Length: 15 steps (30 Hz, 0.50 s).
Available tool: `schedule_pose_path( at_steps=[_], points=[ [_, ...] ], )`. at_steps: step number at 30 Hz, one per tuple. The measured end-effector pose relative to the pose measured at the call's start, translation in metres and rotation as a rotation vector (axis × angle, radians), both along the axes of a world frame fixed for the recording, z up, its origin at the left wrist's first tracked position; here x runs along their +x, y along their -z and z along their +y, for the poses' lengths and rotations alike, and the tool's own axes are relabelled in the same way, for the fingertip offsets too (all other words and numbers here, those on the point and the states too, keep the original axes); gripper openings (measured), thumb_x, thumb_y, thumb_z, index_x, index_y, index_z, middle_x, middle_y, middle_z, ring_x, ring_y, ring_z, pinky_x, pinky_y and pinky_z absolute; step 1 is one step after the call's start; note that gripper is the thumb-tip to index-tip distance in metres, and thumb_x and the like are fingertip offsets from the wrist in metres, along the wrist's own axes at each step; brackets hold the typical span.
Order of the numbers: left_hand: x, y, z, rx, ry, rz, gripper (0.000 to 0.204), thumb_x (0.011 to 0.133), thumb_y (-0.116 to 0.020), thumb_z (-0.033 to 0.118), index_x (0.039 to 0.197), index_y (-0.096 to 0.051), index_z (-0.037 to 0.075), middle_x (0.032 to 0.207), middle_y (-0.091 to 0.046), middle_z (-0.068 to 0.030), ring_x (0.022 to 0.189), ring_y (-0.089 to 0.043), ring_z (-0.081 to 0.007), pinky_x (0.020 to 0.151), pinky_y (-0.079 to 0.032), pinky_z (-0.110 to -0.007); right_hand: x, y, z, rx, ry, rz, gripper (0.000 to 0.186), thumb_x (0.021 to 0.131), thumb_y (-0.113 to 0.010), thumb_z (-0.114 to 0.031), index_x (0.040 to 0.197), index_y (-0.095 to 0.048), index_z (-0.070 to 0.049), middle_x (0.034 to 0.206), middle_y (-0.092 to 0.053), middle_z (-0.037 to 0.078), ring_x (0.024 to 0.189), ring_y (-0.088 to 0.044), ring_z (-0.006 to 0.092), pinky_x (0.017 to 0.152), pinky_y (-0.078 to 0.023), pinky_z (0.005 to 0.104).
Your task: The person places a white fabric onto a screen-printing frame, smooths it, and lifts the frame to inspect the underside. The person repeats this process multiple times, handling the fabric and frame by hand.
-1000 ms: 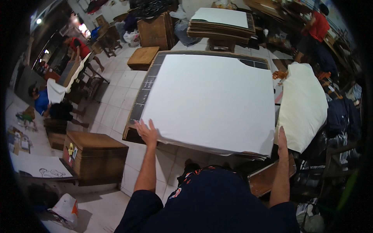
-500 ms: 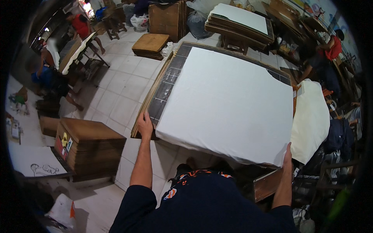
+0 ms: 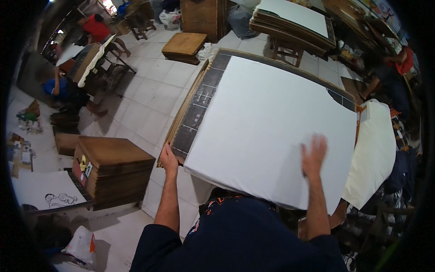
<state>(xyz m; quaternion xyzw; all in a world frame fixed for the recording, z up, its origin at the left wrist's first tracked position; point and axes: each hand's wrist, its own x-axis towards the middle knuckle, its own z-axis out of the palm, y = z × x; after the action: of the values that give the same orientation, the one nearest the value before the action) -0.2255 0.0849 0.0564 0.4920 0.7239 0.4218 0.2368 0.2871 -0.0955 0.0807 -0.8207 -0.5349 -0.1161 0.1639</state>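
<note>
A white cut fabric piece (image 3: 267, 127) lies flat over a board (image 3: 195, 111) with a dark top and pale ruled lines. The fabric hangs over the near edge, and a curved notch shows at its far right corner. At the board's near left corner, my left hand (image 3: 169, 158) is closed around the edge. My right hand (image 3: 315, 154) is over the right part of the fabric, open with fingers spread and slightly blurred; whether the palm touches the cloth I cannot tell. More boards appear stacked under the left edge.
Cream fabric (image 3: 374, 149) lies against the right side. Stacked brown boards (image 3: 115, 170) stand at left, beside a board with a drawing on white cloth (image 3: 54, 190). Another board stack (image 3: 290, 31) is behind. People (image 3: 61, 86) work at left and another person (image 3: 392, 77) at right.
My right hand has left the near right edge and moved inward over the fabric, its fingers now spread. My left hand still holds the board's corner. The view has shifted slightly.
</note>
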Motion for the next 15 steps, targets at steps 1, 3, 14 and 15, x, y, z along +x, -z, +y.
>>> schedule_pose_path(
  at_steps=[1, 3, 14, 15],
  points=[
    [-0.003, 0.001, -0.003, 0.016, -0.084, -0.047, 0.045, 0.103, -0.047, 0.031, 0.13, -0.055, -0.004, 0.12, -0.064, -0.0226, 0.111, -0.062, -0.0338, 0.095, -0.046, -0.038, -0.025, -0.001, 0.041, -0.022, -0.149, 0.077, 0.067, 0.095, -0.06, -0.038, 0.147, -0.039, -0.002, 0.154, -0.03, 0.025, 0.146, -0.019, 0.0418, 0.119, -0.012, 0.0569],
    [-0.012, 0.004, -0.014, 0.05, -0.251, -0.151, 0.049, 0.103, -0.046, 0.031, 0.14, -0.046, -0.002, 0.128, -0.06, -0.0231, 0.115, -0.059, -0.0334, 0.097, -0.044, -0.038, -0.072, -0.008, 0.116, -0.054, -0.311, 0.093, 0.072, 0.095, -0.057, -0.047, 0.149, -0.037, -0.005, 0.157, -0.024, 0.025, 0.149, -0.012, 0.0405, 0.119, -0.005, 0.0562],
    [-0.088, 0.031, -0.105, -0.183, -0.565, 0.006, 0.06, 0.099, -0.052, 0.037, 0.145, -0.036, 0.002, 0.14, -0.051, -0.0249, 0.126, -0.051, -0.0393, 0.106, -0.037, -0.045, -0.188, -0.018, 0.308, -0.105, -0.61, 0.032, 0.065, 0.099, -0.041, -0.051, 0.152, -0.035, -0.013, 0.159, -0.027, 0.018, 0.149, -0.017, 0.0385, 0.118, -0.009, 0.0608],
    [-0.097, 0.035, -0.104, -0.208, -0.57, -0.009, 0.06, 0.099, -0.051, 0.038, 0.146, -0.036, 0.003, 0.14, -0.05, -0.0249, 0.126, -0.051, -0.0394, 0.106, -0.037, -0.045, -0.194, -0.017, 0.309, -0.138, -0.652, 0.006, 0.064, 0.099, -0.04, -0.05, 0.152, -0.035, -0.014, 0.158, -0.028, 0.018, 0.148, -0.018, 0.0382, 0.118, -0.009, 0.0608]
  ],
)
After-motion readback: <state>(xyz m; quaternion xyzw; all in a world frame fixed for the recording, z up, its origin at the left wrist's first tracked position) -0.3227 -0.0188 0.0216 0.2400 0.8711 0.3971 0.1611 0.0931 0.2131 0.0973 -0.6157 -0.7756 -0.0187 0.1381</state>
